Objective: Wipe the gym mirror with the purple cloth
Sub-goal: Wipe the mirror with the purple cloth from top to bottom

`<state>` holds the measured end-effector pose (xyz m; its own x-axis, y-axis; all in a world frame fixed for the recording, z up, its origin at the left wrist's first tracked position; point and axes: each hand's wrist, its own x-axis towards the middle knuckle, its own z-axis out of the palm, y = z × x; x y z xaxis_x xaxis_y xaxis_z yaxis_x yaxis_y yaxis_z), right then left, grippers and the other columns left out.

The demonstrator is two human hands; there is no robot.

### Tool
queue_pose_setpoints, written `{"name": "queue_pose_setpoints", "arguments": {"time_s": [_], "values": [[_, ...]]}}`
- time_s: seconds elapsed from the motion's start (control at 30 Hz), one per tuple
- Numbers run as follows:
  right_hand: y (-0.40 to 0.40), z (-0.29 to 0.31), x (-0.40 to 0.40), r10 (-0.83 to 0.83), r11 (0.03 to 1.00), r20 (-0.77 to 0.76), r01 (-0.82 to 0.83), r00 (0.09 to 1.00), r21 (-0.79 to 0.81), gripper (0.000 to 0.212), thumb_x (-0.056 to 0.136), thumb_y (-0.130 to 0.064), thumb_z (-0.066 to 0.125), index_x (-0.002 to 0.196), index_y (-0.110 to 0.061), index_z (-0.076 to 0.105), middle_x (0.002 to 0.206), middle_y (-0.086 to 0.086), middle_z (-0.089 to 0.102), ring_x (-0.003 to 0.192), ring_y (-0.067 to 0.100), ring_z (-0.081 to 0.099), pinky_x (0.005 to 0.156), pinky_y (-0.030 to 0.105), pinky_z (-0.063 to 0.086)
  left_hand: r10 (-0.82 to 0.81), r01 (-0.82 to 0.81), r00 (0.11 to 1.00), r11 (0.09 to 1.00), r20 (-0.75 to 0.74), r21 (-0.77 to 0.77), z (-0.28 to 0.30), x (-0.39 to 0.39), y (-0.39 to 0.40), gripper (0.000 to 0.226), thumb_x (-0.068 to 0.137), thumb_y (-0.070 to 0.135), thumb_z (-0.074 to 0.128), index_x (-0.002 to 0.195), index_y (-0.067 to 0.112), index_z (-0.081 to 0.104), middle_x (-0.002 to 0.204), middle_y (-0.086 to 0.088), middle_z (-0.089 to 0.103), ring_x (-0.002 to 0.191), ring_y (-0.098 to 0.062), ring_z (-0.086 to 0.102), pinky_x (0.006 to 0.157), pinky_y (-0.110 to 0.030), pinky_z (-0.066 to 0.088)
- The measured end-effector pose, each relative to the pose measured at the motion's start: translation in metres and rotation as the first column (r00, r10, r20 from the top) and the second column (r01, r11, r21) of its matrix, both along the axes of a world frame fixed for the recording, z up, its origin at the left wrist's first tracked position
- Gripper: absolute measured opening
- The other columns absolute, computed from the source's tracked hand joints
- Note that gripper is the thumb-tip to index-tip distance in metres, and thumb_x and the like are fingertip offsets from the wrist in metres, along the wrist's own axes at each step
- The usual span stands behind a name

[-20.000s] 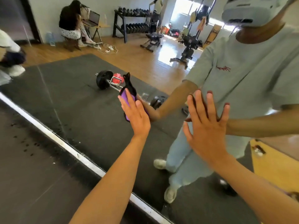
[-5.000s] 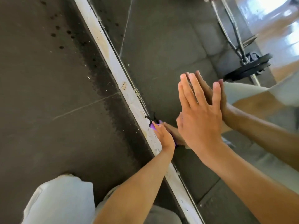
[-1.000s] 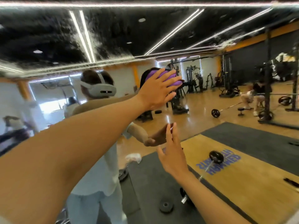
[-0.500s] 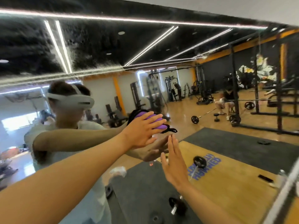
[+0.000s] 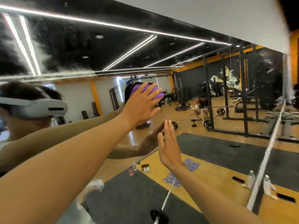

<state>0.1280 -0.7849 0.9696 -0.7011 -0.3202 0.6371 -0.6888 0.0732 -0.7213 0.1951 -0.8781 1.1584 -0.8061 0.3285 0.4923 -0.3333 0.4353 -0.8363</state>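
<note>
My left hand [image 5: 142, 107], fingers spread and nearly straight, presses the purple cloth [image 5: 151, 92] flat against the gym mirror [image 5: 113, 50]; the cloth shows between and beyond my fingertips, high on the glass. My right hand [image 5: 169, 147], released and empty, rests with straight fingers on the mirror just below and to the right of the left. The glass reflects my headset [image 5: 34, 106], a barbell [image 5: 166, 201] and squat racks [image 5: 226, 101].

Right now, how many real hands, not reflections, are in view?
2. The left hand presses the purple cloth on the mirror; the right hand, lower, lies flat on it.
</note>
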Motion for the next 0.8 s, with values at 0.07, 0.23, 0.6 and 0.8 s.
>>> {"name": "queue_pose_setpoints", "arguments": {"time_s": [0.07,0.23,0.6,0.8], "values": [[-0.001,0.006,-0.017,-0.016,0.999,0.0,0.016,1.0,-0.033,0.061,0.112,-0.043,0.027,0.167,-0.031,0.003,0.172,-0.019,-0.006,0.158,0.0,-0.003,0.127,0.028,0.017,0.019,-0.019,1.0,1.0,-0.016,0.004,0.001,-0.013,0.004,0.068,0.107,0.056,0.015,0.16,0.024,0.044,0.169,-0.002,0.036,0.159,-0.026,0.025,0.131,-0.049,0.012],[0.008,0.012,-0.079,-0.056,0.998,-0.096,0.054,0.994,-0.021,0.062,0.112,-0.039,0.031,0.167,-0.028,0.005,0.174,-0.014,-0.006,0.159,0.003,-0.005,0.125,0.027,0.015,0.064,-0.064,0.998,0.996,-0.019,-0.054,0.006,-0.074,0.02,0.066,0.107,0.057,0.019,0.158,0.025,0.046,0.167,-0.001,0.04,0.157,-0.025,0.029,0.129,-0.048,0.012],[0.024,0.034,-0.183,-0.072,0.997,-0.287,0.067,0.955,-0.028,0.065,0.108,-0.041,0.027,0.167,-0.024,0.007,0.174,-0.011,-0.006,0.158,0.003,-0.011,0.129,0.028,0.003,0.03,-0.027,0.995,0.999,-0.09,0.037,0.089,-0.191,0.051,0.066,0.107,0.057,0.021,0.16,0.024,0.042,0.167,-0.006,0.038,0.158,-0.029,0.028,0.129,-0.049,0.011],[0.025,0.025,-0.218,-0.067,0.994,-0.194,0.048,0.979,-0.103,0.066,0.106,-0.039,0.026,0.167,-0.022,0.007,0.174,-0.01,-0.002,0.158,0.002,-0.009,0.13,0.032,0.008,0.041,-0.038,0.991,0.999,-0.13,0.025,0.074,-0.226,0.057,0.069,0.108,0.06,0.02,0.162,0.022,0.037,0.17,-0.005,0.034,0.16,-0.03,0.022,0.131,-0.052,0.012]]}}
